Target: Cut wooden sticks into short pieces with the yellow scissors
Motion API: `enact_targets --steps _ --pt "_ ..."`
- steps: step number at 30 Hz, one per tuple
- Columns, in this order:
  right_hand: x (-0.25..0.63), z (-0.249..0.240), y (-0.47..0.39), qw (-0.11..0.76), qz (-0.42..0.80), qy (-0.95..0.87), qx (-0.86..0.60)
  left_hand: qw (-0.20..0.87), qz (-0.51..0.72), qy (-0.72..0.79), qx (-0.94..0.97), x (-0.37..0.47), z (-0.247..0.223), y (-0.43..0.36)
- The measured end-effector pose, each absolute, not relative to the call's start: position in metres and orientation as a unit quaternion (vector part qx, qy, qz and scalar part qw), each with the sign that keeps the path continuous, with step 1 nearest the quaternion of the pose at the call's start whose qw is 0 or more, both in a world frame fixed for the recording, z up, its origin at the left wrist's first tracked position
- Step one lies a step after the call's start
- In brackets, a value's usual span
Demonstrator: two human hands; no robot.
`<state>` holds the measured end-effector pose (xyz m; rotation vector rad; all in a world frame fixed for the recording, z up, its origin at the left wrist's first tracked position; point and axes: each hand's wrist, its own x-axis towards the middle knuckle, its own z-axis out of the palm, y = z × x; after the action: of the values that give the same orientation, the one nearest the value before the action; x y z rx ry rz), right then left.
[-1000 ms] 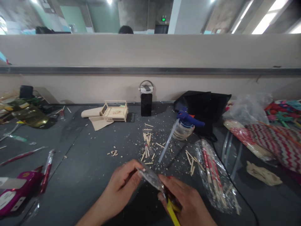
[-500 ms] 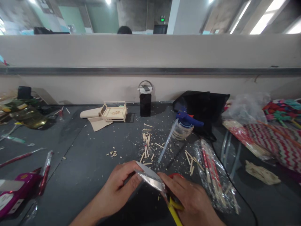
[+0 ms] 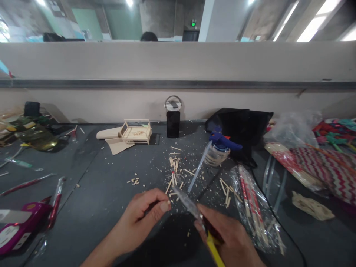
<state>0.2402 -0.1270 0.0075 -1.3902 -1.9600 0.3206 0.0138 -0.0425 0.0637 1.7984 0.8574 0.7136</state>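
Note:
My left hand [image 3: 146, 217] is low in the middle, thumb and forefinger pinched on a tiny pale piece, probably wood, with only its end showing. To its right, my right hand [image 3: 225, 233] grips scissors [image 3: 189, 202] with yellow handles; their blades look closed, point up-left, and are a little blurred. Beyond the blades, short wooden sticks [image 3: 174, 163] and crumbs lie scattered on the dark table. A small pile of cut bits [image 3: 135, 181] sits up-left of my left hand. Farther back a small wooden frame model [image 3: 137, 133] stands partly on brown paper [image 3: 118, 145].
A black phone [image 3: 173, 124] stands upright near the wall. At right are a blue glue gun [image 3: 222, 140] on a jar [image 3: 217, 155], a plastic bag of sticks [image 3: 251, 207] and a black cable. A magenta device [image 3: 25, 226] lies at left.
The scissors' blades have come together and moved right, away from my left hand. My right hand has shifted slightly right and down. The small piece at my left fingertips now shows.

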Motion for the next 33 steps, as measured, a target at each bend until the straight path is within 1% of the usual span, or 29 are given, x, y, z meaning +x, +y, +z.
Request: enact_targets --steps 2,4,9,11,19,25,28,33 --pt "0.24 0.008 -0.127 0.391 0.118 -0.736 -0.54 0.538 0.275 0.36 0.711 0.011 0.06 -0.042" --pt "0.239 0.008 -0.127 0.398 0.11 -0.737 -0.536 0.563 0.269 0.356 0.696 0.01 0.056 -0.042" --pt "0.235 0.011 -0.129 0.336 0.156 -0.763 -0.529 0.513 0.294 0.348 0.727 0.013 0.055 -0.042" --pt "0.234 0.013 -0.129 0.315 0.157 -0.77 -0.533 0.497 0.299 0.336 0.742 0.015 0.058 -0.042" --pt "0.236 0.013 -0.129 0.28 0.138 -0.778 -0.545 0.459 0.297 0.312 0.777 0.015 0.066 -0.041" --pt "0.241 0.009 -0.13 0.242 0.149 -0.787 -0.547 0.442 0.289 0.342 0.777 0.017 0.067 -0.042" --pt "0.241 0.012 -0.129 0.26 0.128 -0.786 -0.547 0.46 0.282 0.358 0.762 0.016 0.066 -0.041" --pt "0.236 0.015 -0.128 0.351 0.181 -0.736 -0.549 0.532 0.295 0.377 0.699 0.016 0.057 -0.04"
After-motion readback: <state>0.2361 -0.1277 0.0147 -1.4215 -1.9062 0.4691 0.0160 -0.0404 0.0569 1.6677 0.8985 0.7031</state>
